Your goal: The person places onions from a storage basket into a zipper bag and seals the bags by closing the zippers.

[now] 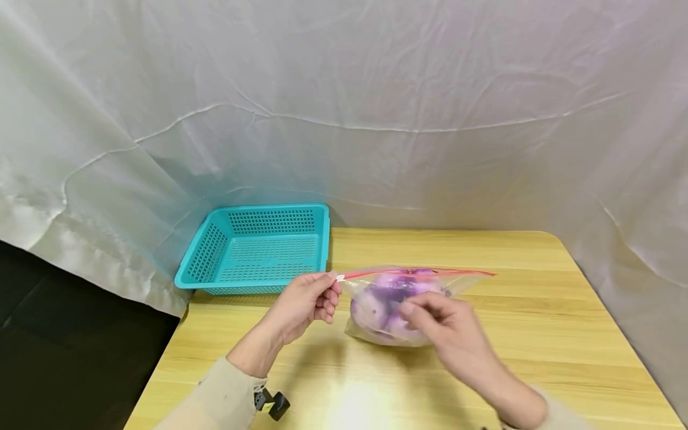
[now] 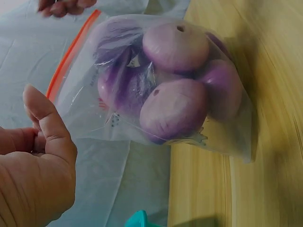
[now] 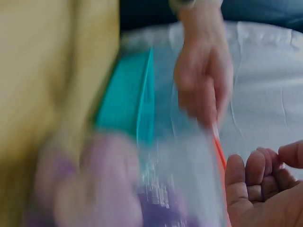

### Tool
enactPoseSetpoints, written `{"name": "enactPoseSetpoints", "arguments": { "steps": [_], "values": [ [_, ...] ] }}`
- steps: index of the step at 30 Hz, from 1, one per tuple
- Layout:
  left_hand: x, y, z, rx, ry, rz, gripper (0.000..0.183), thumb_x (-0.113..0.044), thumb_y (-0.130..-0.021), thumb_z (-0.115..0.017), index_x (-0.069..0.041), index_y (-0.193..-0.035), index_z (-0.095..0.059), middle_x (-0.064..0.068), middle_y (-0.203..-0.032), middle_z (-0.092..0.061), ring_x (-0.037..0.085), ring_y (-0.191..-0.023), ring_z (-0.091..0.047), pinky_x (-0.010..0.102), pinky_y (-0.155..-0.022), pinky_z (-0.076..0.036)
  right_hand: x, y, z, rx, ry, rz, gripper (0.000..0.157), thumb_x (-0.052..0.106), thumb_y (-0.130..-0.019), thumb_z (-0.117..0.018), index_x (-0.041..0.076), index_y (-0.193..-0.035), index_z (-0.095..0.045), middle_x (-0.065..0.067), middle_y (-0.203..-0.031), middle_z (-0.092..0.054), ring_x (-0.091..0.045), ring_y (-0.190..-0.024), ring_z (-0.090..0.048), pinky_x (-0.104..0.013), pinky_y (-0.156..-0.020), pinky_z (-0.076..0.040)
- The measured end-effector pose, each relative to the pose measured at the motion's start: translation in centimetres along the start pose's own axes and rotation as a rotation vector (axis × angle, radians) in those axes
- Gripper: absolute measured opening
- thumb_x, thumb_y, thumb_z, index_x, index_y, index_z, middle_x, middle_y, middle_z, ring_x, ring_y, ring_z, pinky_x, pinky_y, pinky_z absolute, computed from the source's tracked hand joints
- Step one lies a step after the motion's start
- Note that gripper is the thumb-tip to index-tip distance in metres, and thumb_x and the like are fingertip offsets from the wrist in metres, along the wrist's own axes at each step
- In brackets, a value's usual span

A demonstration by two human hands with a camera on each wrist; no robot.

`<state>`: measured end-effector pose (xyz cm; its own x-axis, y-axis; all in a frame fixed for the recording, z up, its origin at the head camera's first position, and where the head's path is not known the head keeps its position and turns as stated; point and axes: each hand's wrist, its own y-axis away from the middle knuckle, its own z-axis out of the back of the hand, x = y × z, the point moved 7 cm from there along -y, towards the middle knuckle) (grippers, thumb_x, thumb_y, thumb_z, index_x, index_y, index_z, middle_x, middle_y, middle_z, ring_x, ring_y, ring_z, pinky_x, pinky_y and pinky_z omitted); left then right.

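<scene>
A clear zip bag [image 1: 355, 332] with a red closure strip stands upright on the table, holding several round purple-and-whitish onion-like things [image 2: 175, 109]. Some of them have a small dark hole. My left hand [image 1: 306, 301] pinches the bag's left top corner with thumb and fingers, right at the white slider [image 1: 340, 278] of the strip. In front of the bag in the head view is my right hand [image 1: 451, 328], blurred, its fingers loosely bent. The right wrist view shows that hand's fingers [image 3: 255, 172] beside the red strip, with nothing visible between them.
A turquoise perforated basket [image 1: 252, 291] stands at the table's back left corner, left of the bag. Pale cloth [image 1: 376, 167] hangs behind the wood-patterned table [image 1: 527, 322] and on its sides. Something dark lies beyond the table's left edge.
</scene>
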<state>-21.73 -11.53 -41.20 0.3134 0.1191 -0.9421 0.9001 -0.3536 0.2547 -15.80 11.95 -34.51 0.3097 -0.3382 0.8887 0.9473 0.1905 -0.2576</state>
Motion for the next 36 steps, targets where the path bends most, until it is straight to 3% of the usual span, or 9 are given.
{"name": "enactPoseSetpoints", "arguments": {
  "steps": [3,6,12,17,27,36],
  "values": [
    [-0.1,0.0,0.0,0.006,-0.004,-0.003,0.033,-0.026,-0.113,-0.048,-0.003,-0.095,-0.063,-0.003,-0.075,-0.061,0.006,-0.059,-0.057,0.021,-0.058,-0.054,-0.7,-1.3,-3.9,0.119,-0.225,-0.178,0.019,0.015,-0.103,-0.066,-0.002,-0.102,-0.075,-0.008,-0.093,-0.076,-0.014,-0.085,-0.07,-0.028,-0.083,-0.062],
    [0.0,0.1,0.0,0.014,-0.007,-0.004,0.032,-0.027,-0.113,-0.049,-0.005,-0.095,-0.063,-0.003,-0.075,-0.062,0.006,-0.06,-0.057,0.021,-0.058,-0.055,-1.5,-2.5,-7.1,0.175,-0.399,-0.344,0.028,0.015,-0.105,-0.061,-0.011,-0.11,-0.071,-0.012,-0.096,-0.074,-0.017,-0.088,-0.07,-0.032,-0.087,-0.063],
    [0.1,0.2,-0.1,0.027,-0.02,-0.01,0.032,-0.027,-0.114,-0.047,-0.009,-0.093,-0.063,-0.004,-0.075,-0.061,0.007,-0.061,-0.057,0.02,-0.059,-0.053,-2.7,-3.5,-10.5,0.133,-0.58,-0.543,0.031,0.022,-0.105,-0.06,-0.008,-0.11,-0.068,-0.007,-0.092,-0.067,-0.016,-0.082,-0.065,-0.034,-0.083,-0.064],
    [0.3,0.2,-0.1,0.036,-0.041,-0.011,0.03,-0.024,-0.113,-0.046,-0.009,-0.092,-0.061,-0.003,-0.076,-0.06,0.007,-0.062,-0.055,0.02,-0.058,-0.051,-3.0,-3.7,-11.0,0.064,-0.64,-0.58,0.031,0.024,-0.107,-0.059,-0.006,-0.111,-0.067,-0.008,-0.096,-0.068,-0.016,-0.083,-0.064,-0.031,-0.079,-0.063],
    [0.3,0.4,-0.5,0.058,-0.072,-0.019,0.03,-0.022,-0.114,-0.046,-0.008,-0.094,-0.063,-0.003,-0.077,-0.059,0.006,-0.062,-0.054,0.02,-0.057,-0.051,-3.1,-4.1,-11.1,0.02,-0.67,-0.613,0.026,0.023,-0.103,-0.066,-0.003,-0.104,-0.071,-0.004,-0.088,-0.07,-0.01,-0.072,-0.059,-0.024,-0.061,-0.058],
    [0.2,0.9,-0.7,0.038,-0.105,-0.061,0.03,-0.019,-0.113,-0.044,-0.008,-0.093,-0.062,-0.003,-0.075,-0.057,0.007,-0.059,-0.049,0.02,-0.053,-0.045,-3.0,-4.0,-11.0,-0.029,-0.675,-0.614,0.024,0.017,-0.099,-0.074,-0.006,-0.104,-0.073,-0.002,-0.081,-0.07,-0.007,-0.066,-0.059,-0.021,-0.056,-0.057]
  ]
}}
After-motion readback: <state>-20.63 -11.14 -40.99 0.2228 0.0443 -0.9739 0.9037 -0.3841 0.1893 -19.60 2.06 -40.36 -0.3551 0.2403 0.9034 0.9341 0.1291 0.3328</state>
